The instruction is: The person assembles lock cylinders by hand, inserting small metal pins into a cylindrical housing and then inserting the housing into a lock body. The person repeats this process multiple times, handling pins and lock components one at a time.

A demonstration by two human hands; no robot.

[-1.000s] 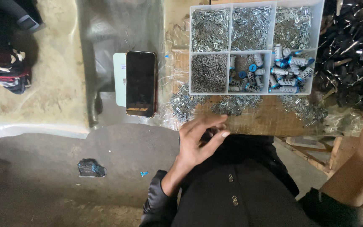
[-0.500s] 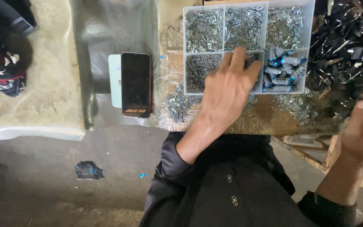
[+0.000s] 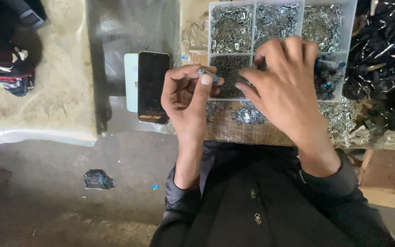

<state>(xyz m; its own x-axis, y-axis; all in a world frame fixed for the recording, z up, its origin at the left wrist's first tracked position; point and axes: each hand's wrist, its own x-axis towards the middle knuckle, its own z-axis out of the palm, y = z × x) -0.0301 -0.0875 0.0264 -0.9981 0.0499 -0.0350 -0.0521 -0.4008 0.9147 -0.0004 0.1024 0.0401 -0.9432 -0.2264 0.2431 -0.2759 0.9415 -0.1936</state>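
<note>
A small blue and metal part (image 3: pixel 206 74) is pinched between the thumb and the bent fingers of the left hand (image 3: pixel 186 93), which is curled almost closed and is raised just in front of the near edge of a clear plastic compartment box (image 3: pixel 350 27). The right hand (image 3: pixel 284 84) is held over the middle of the box, palm down, with the fingers loosely bent and the fingertips (image 3: pixel 239 86) lowered toward the compartment of dark small pieces (image 3: pixel 228 68); whether anything is held in it cannot be told, because the palm side is hidden. The two hands are close together but are not seen touching. The back row of the box is filled with small silver metal pieces (image 3: pixel 232 27), and blue parts (image 3: pixel 328 75) are seen in the near right compartment (partly covered by the right hand). Loose silver pieces (image 3: pixel 248 114) are scattered on the tabletop (image 3: pixel 234 130) just in front of the box. A black phone (image 3: pixel 152 87) is laid flat to the left of the left hand, on top of a pale card (image 3: pixel 130 82). A heap of dark metal parts (image 3: pixel 385 68) is placed at the right of the box. A folded patterned cloth (image 3: pixel 3 68) is seen far to the left, well apart from the hands.
</note>
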